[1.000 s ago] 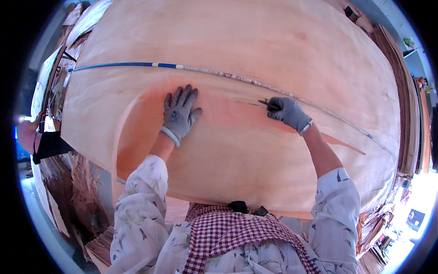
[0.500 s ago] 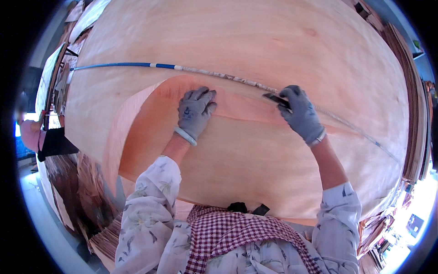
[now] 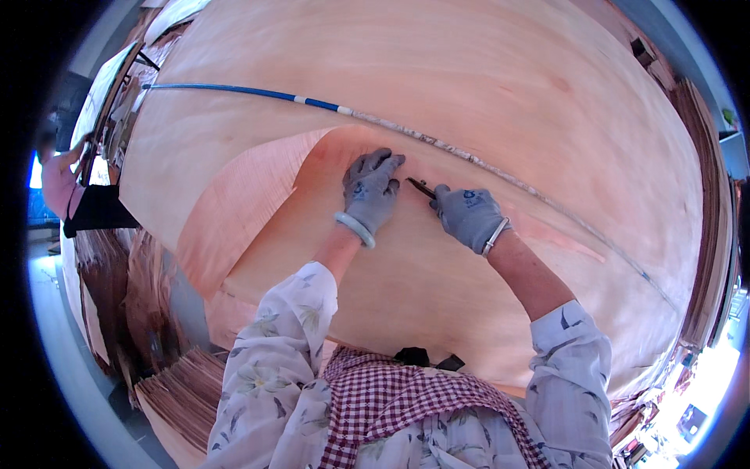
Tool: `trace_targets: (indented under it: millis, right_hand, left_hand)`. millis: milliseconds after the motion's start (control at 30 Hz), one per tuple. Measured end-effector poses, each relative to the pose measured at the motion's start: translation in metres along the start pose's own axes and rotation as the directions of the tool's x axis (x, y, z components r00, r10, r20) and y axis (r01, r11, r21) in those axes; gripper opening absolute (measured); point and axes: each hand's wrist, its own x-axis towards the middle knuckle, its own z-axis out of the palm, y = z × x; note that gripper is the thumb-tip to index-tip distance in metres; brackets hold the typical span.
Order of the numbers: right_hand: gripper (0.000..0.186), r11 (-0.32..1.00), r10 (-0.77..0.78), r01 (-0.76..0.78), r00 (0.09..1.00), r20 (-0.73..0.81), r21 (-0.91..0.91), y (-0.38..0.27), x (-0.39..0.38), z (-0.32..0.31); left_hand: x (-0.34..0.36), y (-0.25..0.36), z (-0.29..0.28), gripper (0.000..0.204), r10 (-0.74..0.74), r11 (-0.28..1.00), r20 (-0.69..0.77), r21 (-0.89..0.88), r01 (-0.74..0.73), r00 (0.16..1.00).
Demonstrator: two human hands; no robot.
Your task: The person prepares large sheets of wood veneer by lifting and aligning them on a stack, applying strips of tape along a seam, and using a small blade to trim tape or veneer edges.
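A broad, pale wood veneer sheet (image 3: 500,86) lies spread before me. On it, a thinner reddish veneer piece (image 3: 250,191) curls up and folds back left of my hands. My left hand (image 3: 370,191), in a grey glove, presses on the veneer beside the curl with its fingers stretched out. Close to its right, my gloved right hand (image 3: 471,219) grips a dark utility knife (image 3: 422,187), its tip toward the left fingers. Beyond both hands a long thin rod (image 3: 437,144), blue at the left and mottled grey along the rest, crosses the sheet.
Stacked brown veneer sheets (image 3: 183,395) stand at the lower left, and another stack (image 3: 699,211) lines the right edge. At the far left a person in a pink top (image 3: 61,184) works at another table. A dark block (image 3: 643,51) lies at the back right.
My right hand has drawn the knife left and toward me, away from the rod, close to my left hand. The reddish veneer piece is folded back further at the left.
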Motion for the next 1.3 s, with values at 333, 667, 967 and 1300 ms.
trace_targets:
  millis: [333,667,967,1300]
  right_hand:
    - [0.023,0.992,-0.022,0.034,0.995,0.1,-0.125,0.075,-0.049,0.001]
    - [0.021,0.986,0.09,-0.062,0.98,0.18,-0.158,0.143,-0.1,-0.045]
    - [0.012,0.951,-0.213,0.202,0.977,-0.02,-0.234,0.03,0.025,-0.026]
    - [0.013,0.973,-0.069,0.067,0.998,-0.001,-0.22,0.08,-0.013,-0.019]
  left_hand:
    - [0.0,0.032,0.019,0.074,-0.166,0.969,-0.067,0.175,0.176,0.984]
    - [-0.002,0.034,0.02,0.072,-0.147,0.968,-0.099,0.189,0.163,0.984]
    - [0.0,0.038,0.017,0.075,-0.128,0.972,-0.088,0.186,0.143,0.988]
    - [-0.001,0.034,0.018,0.077,-0.13,0.971,-0.098,0.19,0.147,0.987]
